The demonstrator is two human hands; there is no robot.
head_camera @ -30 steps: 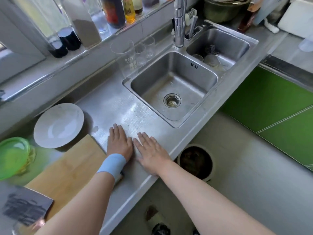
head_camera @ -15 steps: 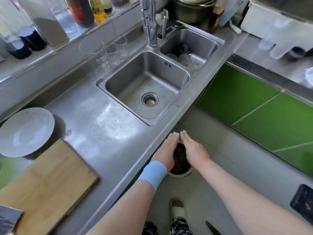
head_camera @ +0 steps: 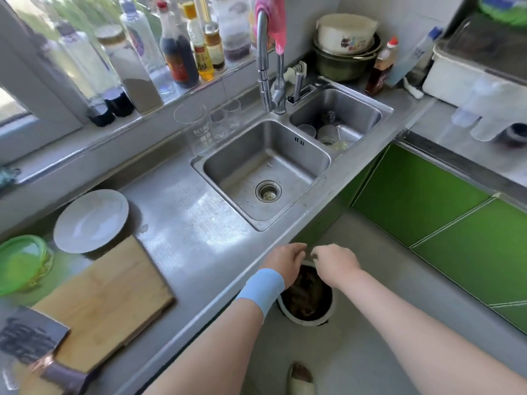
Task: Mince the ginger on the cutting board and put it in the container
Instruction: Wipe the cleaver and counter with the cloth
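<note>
Past the counter's front edge, my left hand (head_camera: 285, 262), with a blue band on its wrist, and my right hand (head_camera: 335, 266) hover side by side over a white bin (head_camera: 305, 323) on the floor. Both have their fingers curled inward, fingertips nearly meeting, and nothing shows in them. The wooden cutting board (head_camera: 108, 295) lies at the left of the steel counter with no ginger visible on it. A cleaver (head_camera: 31, 340) rests across the board's near corner. A green container (head_camera: 20, 263) sits at the far left edge.
A white plate (head_camera: 91, 220) lies behind the board. The double sink (head_camera: 228, 166) is at the centre, with glasses (head_camera: 196, 129) beside it and bottles on the sill. Green cabinet doors (head_camera: 427, 201) stand on the right. My shoe (head_camera: 301, 377) is on the floor below.
My hands slid flat off the counter beside the board to above the bin. Their straight fingers have now curled in. The view has tilted up and to the right.
</note>
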